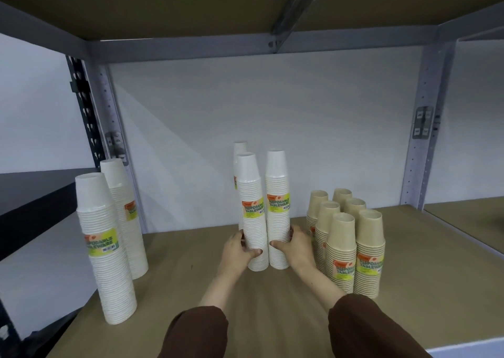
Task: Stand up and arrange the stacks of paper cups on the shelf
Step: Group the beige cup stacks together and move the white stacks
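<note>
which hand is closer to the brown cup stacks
Right. The right hand sits just left of the brown cup stacks; the left hand is farther left.

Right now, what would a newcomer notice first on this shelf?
Two tall white middle stacks stand side by side, the left grip holding one, the right grip the other. Six brown stacks cluster to their right; two white left stacks stand at the shelf edge.
</note>
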The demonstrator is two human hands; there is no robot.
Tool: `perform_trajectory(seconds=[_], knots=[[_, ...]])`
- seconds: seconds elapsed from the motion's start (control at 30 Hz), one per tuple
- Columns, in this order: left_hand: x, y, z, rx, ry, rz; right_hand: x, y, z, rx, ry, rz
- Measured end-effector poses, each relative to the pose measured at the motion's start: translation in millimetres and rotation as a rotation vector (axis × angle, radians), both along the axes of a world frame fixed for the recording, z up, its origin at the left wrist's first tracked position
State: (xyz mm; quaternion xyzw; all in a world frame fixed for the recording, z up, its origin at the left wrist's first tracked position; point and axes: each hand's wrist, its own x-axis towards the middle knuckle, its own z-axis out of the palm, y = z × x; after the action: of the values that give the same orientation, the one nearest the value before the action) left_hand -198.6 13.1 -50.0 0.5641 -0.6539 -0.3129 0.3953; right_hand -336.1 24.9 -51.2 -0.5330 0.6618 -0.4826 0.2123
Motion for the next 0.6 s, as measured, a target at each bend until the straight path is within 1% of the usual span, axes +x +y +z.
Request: perform_trajectory(seconds=[0.3,0.5,0.6], knots=[[1.6,1.7,1.8,-0.006,-0.035,-0.003,-1.3,1.7,5.1,0.019,0.023,0.016],[2.3,4.9,0.2,-0.037,-0.095,0.007,0.3,7.3,4.2,0.03,-0.003,0.021],[3.5,12.8,-6.9,-0.034,-0.141,0.022,2.3,15.7,-0.6,0.062,0.009,-0.012]])
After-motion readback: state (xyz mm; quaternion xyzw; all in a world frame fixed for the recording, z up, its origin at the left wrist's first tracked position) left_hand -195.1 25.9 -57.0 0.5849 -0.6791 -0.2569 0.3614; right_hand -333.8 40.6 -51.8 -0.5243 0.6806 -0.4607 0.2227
